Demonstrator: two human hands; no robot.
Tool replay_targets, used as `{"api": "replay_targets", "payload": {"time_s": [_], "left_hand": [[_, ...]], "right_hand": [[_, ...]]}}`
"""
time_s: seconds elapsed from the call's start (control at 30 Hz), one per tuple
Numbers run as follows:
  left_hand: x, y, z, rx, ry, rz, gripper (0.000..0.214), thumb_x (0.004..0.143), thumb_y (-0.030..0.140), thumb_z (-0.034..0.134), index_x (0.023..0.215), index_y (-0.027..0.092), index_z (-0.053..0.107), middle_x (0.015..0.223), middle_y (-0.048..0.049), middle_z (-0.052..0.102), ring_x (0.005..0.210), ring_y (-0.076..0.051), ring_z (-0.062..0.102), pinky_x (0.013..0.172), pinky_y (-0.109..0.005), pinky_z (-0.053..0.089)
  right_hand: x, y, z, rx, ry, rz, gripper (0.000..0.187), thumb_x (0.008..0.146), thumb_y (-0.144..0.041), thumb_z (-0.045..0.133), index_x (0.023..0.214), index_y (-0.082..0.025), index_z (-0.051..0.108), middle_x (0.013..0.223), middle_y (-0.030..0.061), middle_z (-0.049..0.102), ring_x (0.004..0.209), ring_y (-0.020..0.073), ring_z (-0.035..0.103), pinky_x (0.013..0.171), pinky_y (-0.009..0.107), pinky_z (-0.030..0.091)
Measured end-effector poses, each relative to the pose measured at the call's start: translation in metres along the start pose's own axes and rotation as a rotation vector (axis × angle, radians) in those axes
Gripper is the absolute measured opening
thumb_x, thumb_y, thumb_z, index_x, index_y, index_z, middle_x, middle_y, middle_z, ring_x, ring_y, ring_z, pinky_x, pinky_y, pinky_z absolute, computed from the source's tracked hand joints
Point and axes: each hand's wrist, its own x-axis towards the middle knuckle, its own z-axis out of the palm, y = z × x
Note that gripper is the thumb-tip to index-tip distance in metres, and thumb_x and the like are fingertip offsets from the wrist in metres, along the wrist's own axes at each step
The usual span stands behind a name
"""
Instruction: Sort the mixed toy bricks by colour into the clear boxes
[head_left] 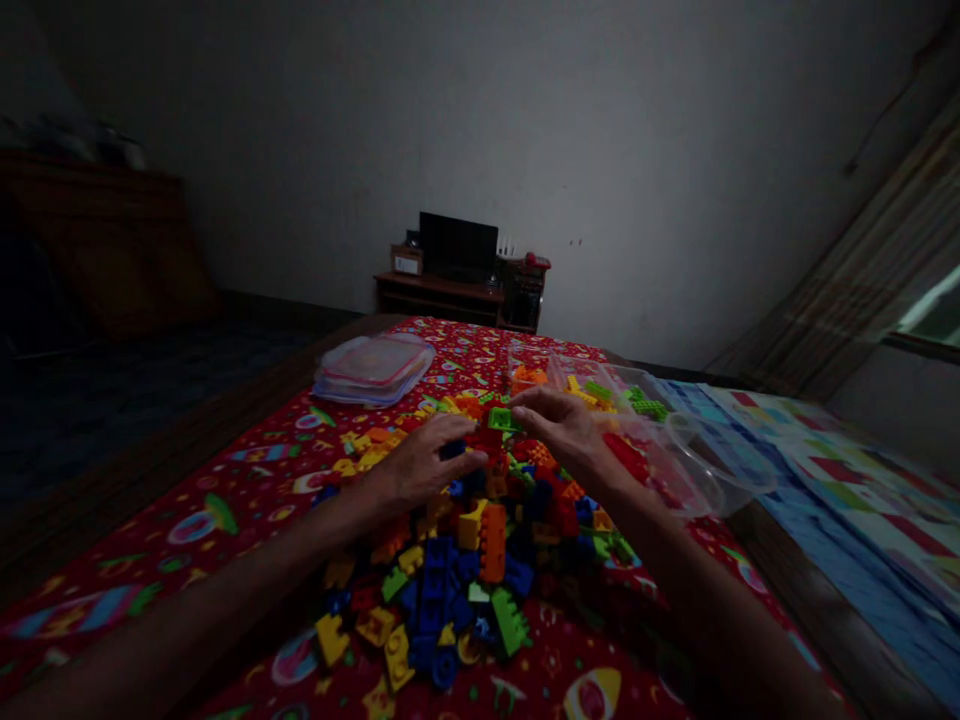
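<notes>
A heap of coloured plastic building bricks (465, 560) lies on a red patterned cloth (247, 490). My left hand (424, 465) rests on top of the heap, fingers curled around a dark blue brick and a red piece. My right hand (559, 425) pinches a small green brick (501, 419) at its fingertips, just above the pile and close to the left hand. Both forearms reach in from the bottom of the view.
A clear plastic tub (675, 455) holding more bricks stands to the right of the pile. Its lid (373, 368) lies at the back left of the cloth. A blue patterned cloth (840, 520) lies further right. A low cabinet with a dark screen (457, 270) stands against the far wall.
</notes>
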Motion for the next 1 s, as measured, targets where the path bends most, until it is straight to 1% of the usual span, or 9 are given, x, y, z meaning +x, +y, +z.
{"api": "replay_targets", "payload": {"time_s": [0.13,0.23,0.33,0.47,0.53,0.63,0.8,0.9,1.0], "left_hand": [[-0.006,0.015,0.008,0.052,-0.019,-0.059,0.039,0.081,0.053,0.052,0.087,0.02,0.071,0.087,-0.0046,0.071,0.079,-0.021,0.064,0.071,-0.028,0.051],[-0.006,0.016,0.009,0.119,0.008,-0.123,0.036,0.083,0.046,0.048,0.074,0.018,0.068,0.073,-0.0036,0.068,0.07,-0.019,0.063,0.062,-0.026,0.047],[-0.003,0.011,0.006,0.183,0.048,-0.196,0.039,0.083,0.047,0.046,0.063,0.017,0.061,0.065,-0.0037,0.066,0.062,-0.018,0.06,0.056,-0.027,0.043],[-0.002,0.004,0.006,0.222,-0.021,-0.126,0.035,0.081,0.046,0.048,0.065,0.018,0.059,0.069,-0.0032,0.065,0.063,-0.018,0.059,0.057,-0.026,0.043],[-0.003,0.002,0.008,0.245,-0.059,-0.085,0.032,0.082,0.045,0.047,0.066,0.019,0.058,0.071,-0.0035,0.064,0.065,-0.017,0.059,0.058,-0.026,0.043],[-0.004,0.0,0.011,0.263,-0.069,-0.042,0.032,0.083,0.045,0.045,0.066,0.019,0.054,0.074,-0.0041,0.063,0.068,-0.018,0.059,0.062,-0.027,0.043],[-0.004,-0.004,0.014,0.249,-0.066,-0.03,0.032,0.083,0.047,0.042,0.067,0.02,0.05,0.072,-0.0034,0.059,0.066,-0.018,0.055,0.061,-0.028,0.041],[-0.004,-0.006,0.015,0.224,-0.056,-0.038,0.034,0.083,0.048,0.042,0.065,0.021,0.048,0.072,-0.0032,0.057,0.066,-0.018,0.054,0.062,-0.029,0.041],[-0.005,-0.008,0.015,0.212,-0.049,-0.038,0.035,0.084,0.05,0.041,0.065,0.021,0.047,0.071,-0.0028,0.056,0.065,-0.018,0.054,0.063,-0.029,0.042]], "right_hand": [[-0.007,-0.002,0.016,0.02,0.016,-0.034,0.022,0.076,-0.04,0.065,0.076,-0.018,0.065,0.07,-0.0013,0.062,0.065,0.0099,0.059,0.062,0.022,0.049],[-0.013,0.0,0.016,0.085,-0.034,0.025,0.025,0.076,-0.043,0.065,0.075,-0.017,0.064,0.066,-0.0019,0.061,0.056,0.0089,0.056,0.055,0.021,0.048],[-0.016,0.002,0.01,0.089,-0.055,0.054,0.029,0.075,-0.046,0.065,0.076,-0.017,0.064,0.064,-0.0017,0.062,0.053,0.0089,0.057,0.053,0.022,0.049],[-0.009,0.002,-0.009,-0.064,0.109,-0.05,0.025,0.076,-0.041,0.064,0.078,-0.017,0.067,0.068,-0.0001,0.065,0.058,0.0105,0.06,0.057,0.023,0.051],[-0.002,0.004,-0.027,-0.127,0.187,-0.071,0.024,0.075,-0.038,0.064,0.08,-0.016,0.067,0.071,0.0015,0.067,0.06,0.012,0.062,0.059,0.025,0.053],[0.012,0.01,-0.066,-0.256,0.28,-0.061,0.022,0.073,-0.034,0.062,0.081,-0.014,0.068,0.075,0.0041,0.069,0.064,0.014,0.065,0.063,0.027,0.055],[0.041,0.022,-0.148,-0.757,0.435,0.109,0.025,0.076,-0.02,0.052,0.087,-0.01,0.071,0.077,0.0086,0.071,0.061,0.0166,0.067,0.059,0.025,0.053],[0.056,0.028,-0.19,-1.151,0.421,0.243,0.029,0.078,-0.014,0.047,0.092,-0.008,0.072,0.078,0.0124,0.072,0.073,0.0206,0.069,0.068,0.027,0.051],[0.066,0.041,-0.21,-1.396,0.276,0.371,0.029,0.08,-0.014,0.047,0.094,-0.009,0.072,0.092,0.0169,0.072,0.09,0.0245,0.068,0.073,0.027,0.049]]}}
